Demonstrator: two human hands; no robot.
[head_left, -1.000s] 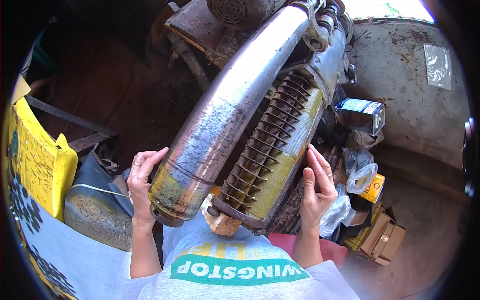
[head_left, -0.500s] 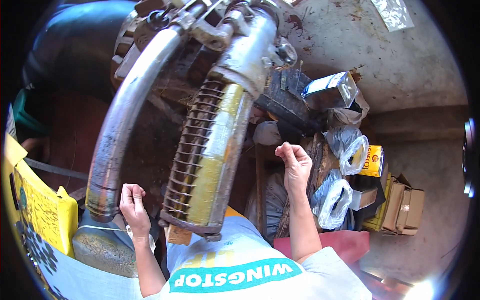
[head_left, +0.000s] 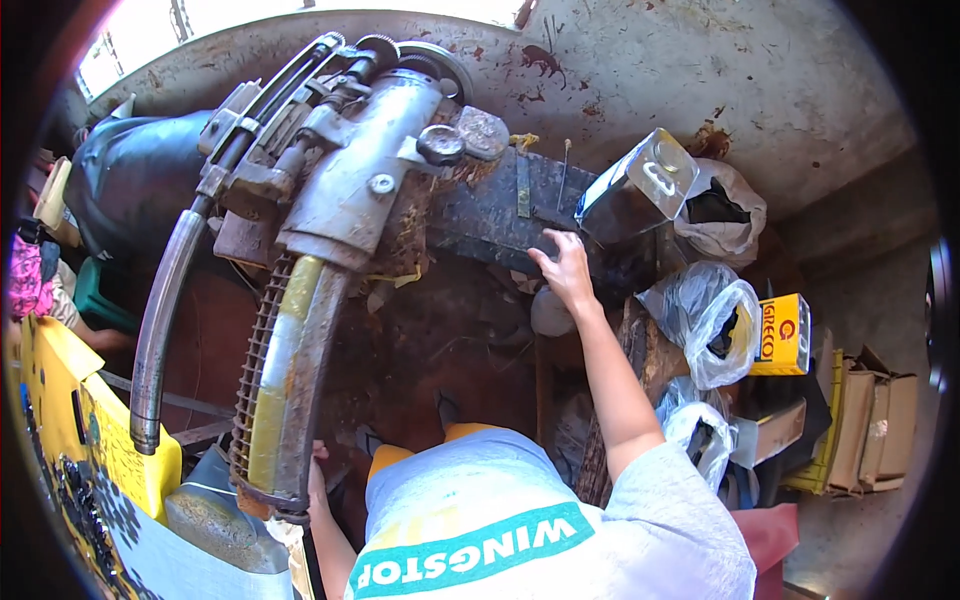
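Observation:
A large worn metal machine, with a silver barrel-shaped body (head_left: 350,170), a long arm with a coil spring (head_left: 260,360) and a curved steel tube (head_left: 168,310), stands at the left and centre. My right hand (head_left: 566,268) reaches forward with fingers apart and nothing in it. It hovers by the near edge of a dark metal bench (head_left: 490,215), just short of a rectangular metal tin (head_left: 650,185) with a blue and white side. My left hand (head_left: 318,468) is mostly hidden behind the lower end of the spring arm; only a bit of thumb and wrist shows.
Plastic bags (head_left: 705,325), a yellow tin (head_left: 783,335) and cardboard boxes (head_left: 875,425) crowd the right. At left are yellow sheets (head_left: 110,420), a blue-grey table surface (head_left: 190,530), dark jerrycan (head_left: 220,525) and a big dark-blue covered bulk (head_left: 140,180). A stained wall (head_left: 620,70) stands behind.
My right hand has stretched forward toward the tin, its fingers spreading from a closed pose. My left hand has slipped behind the spring arm. The view has shifted, showing more of the machine's top.

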